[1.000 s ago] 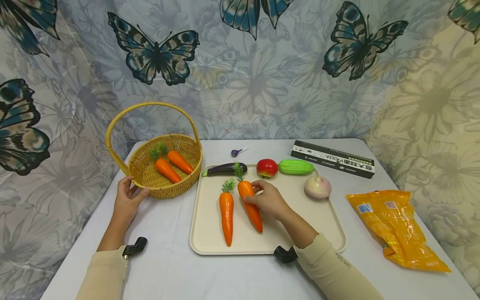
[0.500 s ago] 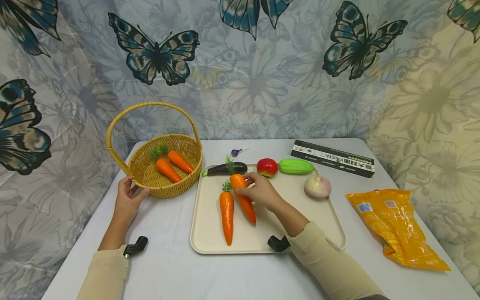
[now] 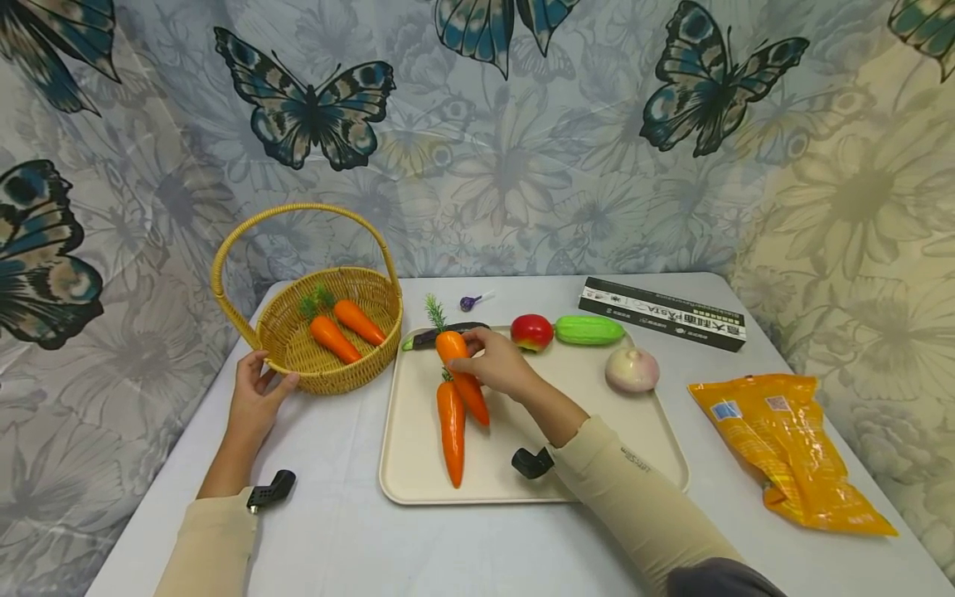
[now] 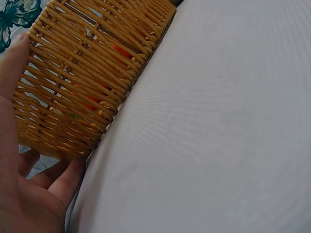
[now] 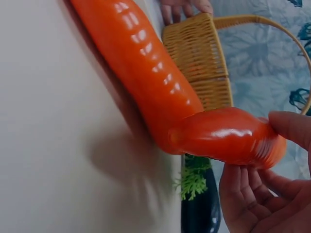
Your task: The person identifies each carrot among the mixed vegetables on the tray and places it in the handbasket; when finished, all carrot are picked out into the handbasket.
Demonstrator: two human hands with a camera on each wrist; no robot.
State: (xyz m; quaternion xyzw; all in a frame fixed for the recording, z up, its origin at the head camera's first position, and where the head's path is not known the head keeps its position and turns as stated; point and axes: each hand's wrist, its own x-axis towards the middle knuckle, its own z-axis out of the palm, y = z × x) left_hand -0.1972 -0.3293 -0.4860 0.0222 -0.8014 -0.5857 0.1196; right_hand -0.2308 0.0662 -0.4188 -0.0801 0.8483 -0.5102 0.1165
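Observation:
My right hand [image 3: 496, 361] pinches a carrot [image 3: 466, 384] between thumb and fingers, its green top up and to the left. This carrot overlaps the top of a second carrot [image 3: 450, 431], which lies on the beige tray [image 3: 567, 491]. Held by its thick end, the pinched carrot [image 5: 228, 136] points its tip back toward the camera in the right wrist view. My left hand [image 3: 254, 398] holds the near left side of the wicker basket [image 3: 351, 383], thumb and fingers spread over its woven wall [image 4: 82, 82]. Two carrots [image 3: 333, 338] lie inside the basket.
An eggplant [image 3: 424, 340] lies along the tray's back left edge, partly behind the carrot. A red fruit [image 3: 532, 332], green gourd [image 3: 589, 330] and onion [image 3: 632, 370] are farther right. Beyond are a wrapped lollipop [image 3: 470, 303], a long black box [image 3: 660, 315] and an orange bag [image 3: 791, 456].
My right hand has carried its carrot up and left, from beside the second carrot to over its top. My left hand and the basket have stayed put.

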